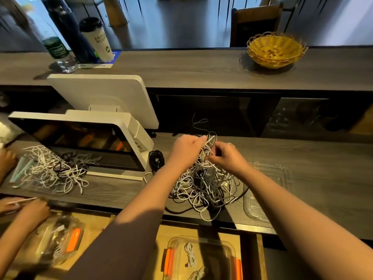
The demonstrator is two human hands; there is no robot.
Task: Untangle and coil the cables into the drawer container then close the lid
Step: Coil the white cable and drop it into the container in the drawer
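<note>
A tangled heap of white, grey and black cables (203, 184) lies on the dark wooden counter in front of me. My left hand (186, 149) grips white strands at the top of the heap and lifts them. My right hand (226, 156) pinches white cable just to the right of it. A clear container with orange clips (228, 249) sits in the open drawer below, with coiled white cables (190, 256) inside. A clear lid (268, 190) lies on the counter to the right of the heap. A coiled black cable (156, 159) rests left of my hands.
A white point-of-sale screen (86, 138) stands at the left. Another person's hands (30, 211) work at a second cable heap (54, 168) and another container (62, 241). On the raised counter stand a yellow wicker basket (276, 49), a cup (99, 40) and a water bottle (58, 51).
</note>
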